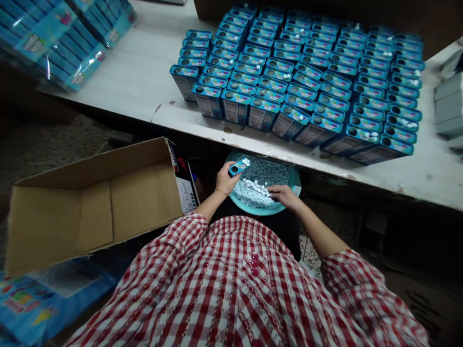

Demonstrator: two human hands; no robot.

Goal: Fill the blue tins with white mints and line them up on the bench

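Observation:
My left hand (pixel 224 179) grips a small blue candy box (pixel 239 166), its printed top facing up with a dark round spot at one end. A few small white balls (pixel 246 162) lie at the other end of that top. Below both hands is a turquoise basin (pixel 253 210) filled with many small white balls (pixel 258 193). My right hand (pixel 285 195) reaches into the basin's right side, fingers stretched out and touching the balls. Its fingertips are partly hidden, and no held thing shows in it.
On the white table (pixel 144 72) ahead stand packed rows of similar blue boxes (pixel 296 86), some with white balls on top. Plastic-wrapped blue packs (pixel 54 43) lie at the back left. An open cardboard box (pixel 97 207) is at my left, above a blue printed bag (pixel 43 299).

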